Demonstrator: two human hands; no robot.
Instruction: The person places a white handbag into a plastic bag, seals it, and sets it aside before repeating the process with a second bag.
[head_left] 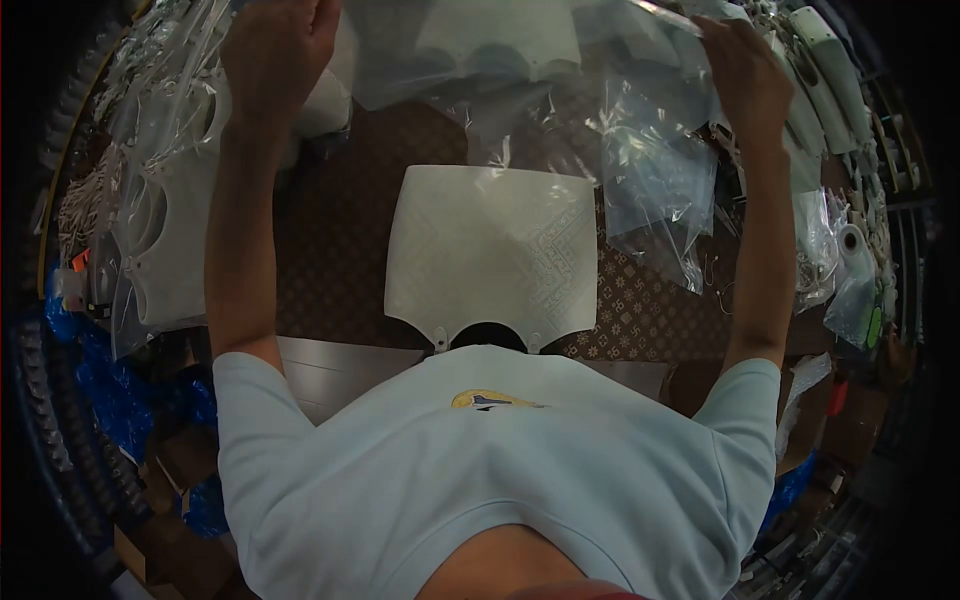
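Note:
My left hand (280, 40) and my right hand (745, 70) are raised at the far side of the table, both gripping a large clear plastic bag (480, 40) that holds a white flat piece. The bag stretches between them along the top of the view. Below it, flat on the brown patterned table (330, 250), lies a white embossed panel (492, 255) with a curved notch at its near edge. Neither hand touches that panel.
More clear plastic bags (655, 180) lie crumpled right of the panel. White moulded parts in bags (165, 220) pile up at the left, and white plastic parts (835, 70) line the right edge. Cardboard boxes (180, 460) and blue wrapping sit below the table at left.

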